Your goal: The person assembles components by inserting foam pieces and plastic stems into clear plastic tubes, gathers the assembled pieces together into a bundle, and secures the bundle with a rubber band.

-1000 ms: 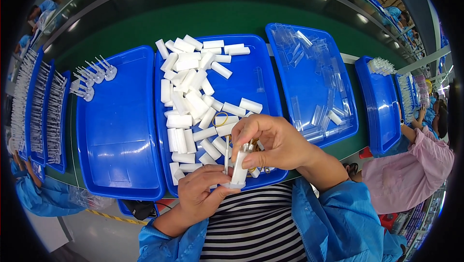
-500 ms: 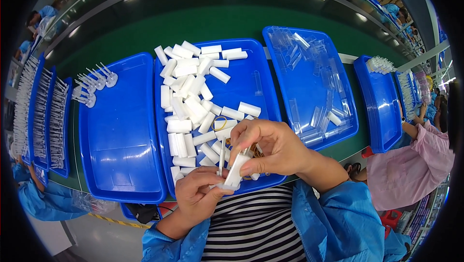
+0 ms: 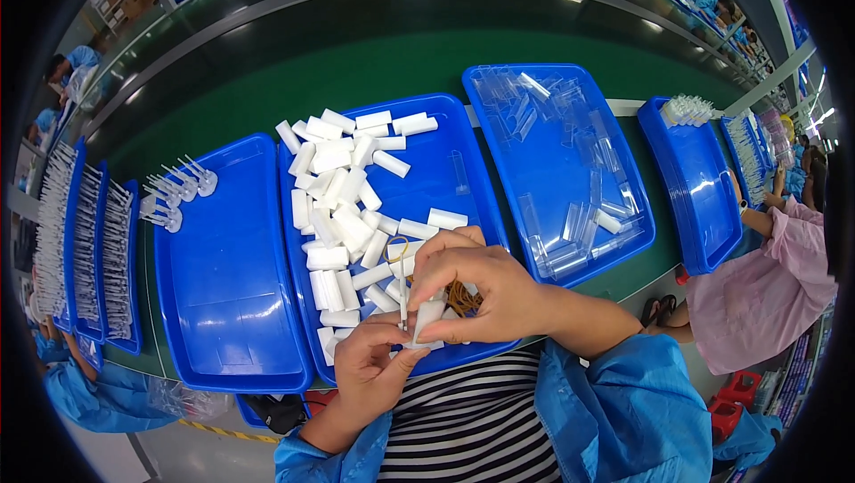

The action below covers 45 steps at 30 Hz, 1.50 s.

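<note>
Small white oblong block (image 3: 428, 317) is over the near edge of the middle blue plastic tray, slim pale rod (image 3: 403, 305) upright just beside it. Right hand (image 3: 485, 292): thumb and fingertips clamped on the block. Left hand (image 3: 378, 360): thumb and fingers clamped around the foot of the rod; exact contact hidden. In the middle blue plastic tray (image 3: 436, 186): heap of white oblong blocks (image 3: 334, 187), tan ring-shaped band (image 3: 397, 249), pile of brown bands (image 3: 463, 298). Left of that tray: blue rectangular tray with white stemmed pieces (image 3: 183, 182) at its far corner. Right of it: blue tray holding clear plastic sleeves (image 3: 523, 116).
</note>
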Each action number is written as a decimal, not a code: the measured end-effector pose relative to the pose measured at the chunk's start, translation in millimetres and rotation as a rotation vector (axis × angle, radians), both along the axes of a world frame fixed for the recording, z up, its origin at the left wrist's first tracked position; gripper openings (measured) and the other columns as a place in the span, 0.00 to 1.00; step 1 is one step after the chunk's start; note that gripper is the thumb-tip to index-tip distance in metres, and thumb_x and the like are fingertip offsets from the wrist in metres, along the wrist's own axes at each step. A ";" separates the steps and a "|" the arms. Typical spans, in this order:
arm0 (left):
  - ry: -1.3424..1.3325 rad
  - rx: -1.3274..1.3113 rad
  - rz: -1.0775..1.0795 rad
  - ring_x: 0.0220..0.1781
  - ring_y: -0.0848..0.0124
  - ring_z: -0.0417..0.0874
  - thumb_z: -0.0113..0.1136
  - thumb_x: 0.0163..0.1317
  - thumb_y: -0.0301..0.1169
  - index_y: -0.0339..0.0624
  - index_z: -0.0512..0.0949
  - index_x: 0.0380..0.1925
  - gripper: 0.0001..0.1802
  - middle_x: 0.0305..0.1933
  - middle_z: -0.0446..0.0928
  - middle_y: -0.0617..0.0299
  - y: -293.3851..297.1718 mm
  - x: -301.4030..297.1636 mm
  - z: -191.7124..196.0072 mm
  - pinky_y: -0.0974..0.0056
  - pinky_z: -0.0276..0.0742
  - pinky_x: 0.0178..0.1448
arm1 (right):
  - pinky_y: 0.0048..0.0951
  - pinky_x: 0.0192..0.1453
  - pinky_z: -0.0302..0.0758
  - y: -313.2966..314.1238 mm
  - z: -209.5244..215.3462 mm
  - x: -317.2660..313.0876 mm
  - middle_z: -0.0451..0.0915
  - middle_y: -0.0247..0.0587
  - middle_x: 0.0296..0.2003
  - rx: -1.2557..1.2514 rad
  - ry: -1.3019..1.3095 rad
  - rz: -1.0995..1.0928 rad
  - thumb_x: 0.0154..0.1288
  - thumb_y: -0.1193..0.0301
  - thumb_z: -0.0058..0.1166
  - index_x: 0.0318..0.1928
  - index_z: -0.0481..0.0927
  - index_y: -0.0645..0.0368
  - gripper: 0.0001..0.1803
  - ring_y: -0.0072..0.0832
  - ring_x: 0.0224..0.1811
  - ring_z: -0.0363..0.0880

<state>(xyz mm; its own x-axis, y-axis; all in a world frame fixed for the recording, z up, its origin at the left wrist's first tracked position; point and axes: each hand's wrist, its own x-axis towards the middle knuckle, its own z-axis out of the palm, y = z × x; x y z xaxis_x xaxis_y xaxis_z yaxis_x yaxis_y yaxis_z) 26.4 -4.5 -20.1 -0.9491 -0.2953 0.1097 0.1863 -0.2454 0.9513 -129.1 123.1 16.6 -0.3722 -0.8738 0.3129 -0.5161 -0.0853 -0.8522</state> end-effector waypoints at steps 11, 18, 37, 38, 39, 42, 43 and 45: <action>-0.032 -0.121 0.010 0.42 0.72 0.76 0.58 0.54 0.15 0.38 0.67 0.35 0.13 0.43 0.69 0.56 -0.8 -1.5 -7.9 0.71 0.75 0.42 | 0.30 0.48 0.56 -0.5 5.9 3.9 0.79 0.26 0.33 -0.066 0.218 -0.068 0.42 0.61 0.70 0.47 0.77 0.54 0.29 0.25 0.45 0.72; -0.034 -0.092 0.046 0.40 0.74 0.77 0.59 0.53 0.15 0.39 0.66 0.36 0.14 0.43 0.68 0.57 1.5 -2.8 -2.8 0.73 0.74 0.40 | 0.29 0.47 0.57 -0.1 -0.9 4.0 0.79 0.32 0.36 -0.083 0.199 -0.149 0.41 0.59 0.70 0.38 0.80 0.51 0.22 0.25 0.45 0.75; -0.077 0.382 -0.099 0.52 0.62 0.76 0.53 0.59 0.20 0.29 0.68 0.52 0.20 0.51 0.73 0.48 -1.3 -6.5 -10.0 0.58 0.73 0.57 | 0.32 0.52 0.57 -1.7 -2.2 -0.8 0.76 0.36 0.39 0.008 0.041 -0.126 0.46 0.60 0.66 0.45 0.79 0.50 0.22 0.26 0.43 0.75; -0.079 0.378 -0.093 0.51 0.62 0.76 0.53 0.59 0.20 0.30 0.68 0.52 0.19 0.51 0.73 0.49 -1.1 -6.7 -9.9 0.57 0.74 0.56 | 0.32 0.52 0.57 -1.6 -2.9 -0.3 0.76 0.36 0.39 0.007 0.042 -0.128 0.46 0.60 0.66 0.45 0.79 0.50 0.22 0.26 0.43 0.75; -0.081 0.373 -0.086 0.51 0.62 0.77 0.53 0.58 0.20 0.30 0.69 0.52 0.19 0.50 0.73 0.49 -1.0 -6.9 -9.7 0.57 0.74 0.56 | 0.32 0.53 0.57 -1.6 -3.9 0.4 0.76 0.37 0.40 0.007 -0.002 -0.130 0.48 0.61 0.64 0.45 0.79 0.50 0.21 0.26 0.44 0.75; -0.066 0.372 -0.027 0.49 0.64 0.77 0.55 0.56 0.18 0.30 0.72 0.49 0.18 0.48 0.74 0.51 0.0 -5.0 -11.9 0.61 0.75 0.53 | 0.33 0.54 0.57 -1.5 -4.7 0.2 0.75 0.38 0.41 0.003 0.001 -0.130 0.51 0.63 0.61 0.45 0.79 0.50 0.18 0.28 0.46 0.74; -0.066 0.371 -0.027 0.49 0.64 0.77 0.55 0.56 0.18 0.30 0.72 0.49 0.18 0.48 0.74 0.51 -0.4 -5.0 -11.2 0.61 0.75 0.53 | 0.33 0.55 0.56 -1.4 -4.6 -0.2 0.75 0.38 0.41 -0.001 0.048 -0.127 0.53 0.65 0.59 0.45 0.78 0.50 0.17 0.29 0.47 0.73; -0.088 0.160 0.026 0.45 0.69 0.77 0.58 0.52 0.14 0.35 0.75 0.47 0.20 0.49 0.72 0.52 -2.0 -4.3 -8.0 0.67 0.76 0.47 | 0.33 0.56 0.56 -1.3 -4.1 -1.4 0.75 0.38 0.41 -0.001 0.003 -0.100 0.54 0.66 0.58 0.45 0.78 0.50 0.16 0.30 0.49 0.72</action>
